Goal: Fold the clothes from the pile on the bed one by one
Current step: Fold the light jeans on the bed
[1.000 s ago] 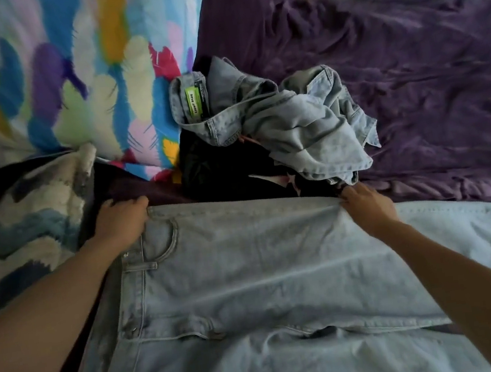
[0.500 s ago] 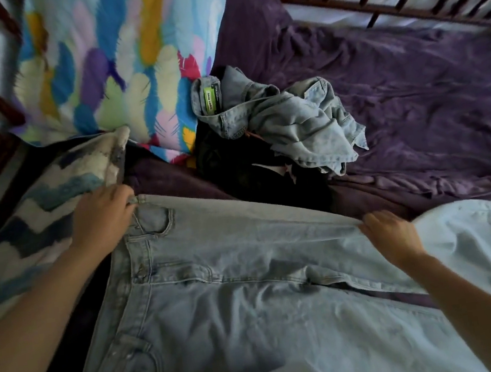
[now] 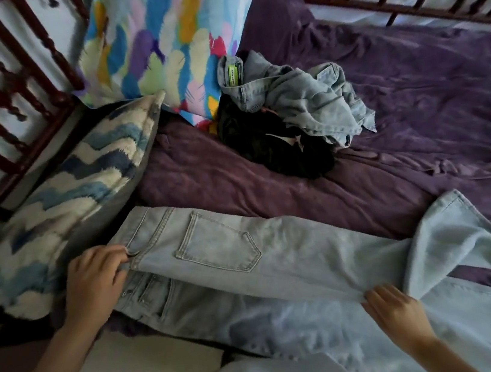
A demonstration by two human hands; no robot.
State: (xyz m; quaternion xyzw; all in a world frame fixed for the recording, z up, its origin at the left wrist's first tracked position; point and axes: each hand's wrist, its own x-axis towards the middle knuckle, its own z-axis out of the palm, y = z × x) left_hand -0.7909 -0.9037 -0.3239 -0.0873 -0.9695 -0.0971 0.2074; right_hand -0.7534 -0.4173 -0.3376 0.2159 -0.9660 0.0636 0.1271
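Note:
Light blue jeans (image 3: 279, 256) lie across the near part of the purple bed, one leg folded over the other, back pocket facing up. My left hand (image 3: 96, 276) grips the waistband at the left end. My right hand (image 3: 393, 307) pinches the upper leg near its lower part, where the hem flares and curls. Behind them sits the pile: a crumpled light denim garment (image 3: 298, 99) with a green tag on top of a black garment (image 3: 273, 147).
A blue and white zigzag cushion (image 3: 62, 217) lies left of the jeans. A pillow with coloured feathers (image 3: 161, 46) leans at the back. Dark wooden bed rails (image 3: 4, 93) run along the left and far sides. Purple bedding (image 3: 433, 115) spreads to the right.
Both hands pulled the far half of the jeans toward me, folding one leg over the other. The back pocket now faces up. The view has pulled back from the pile.

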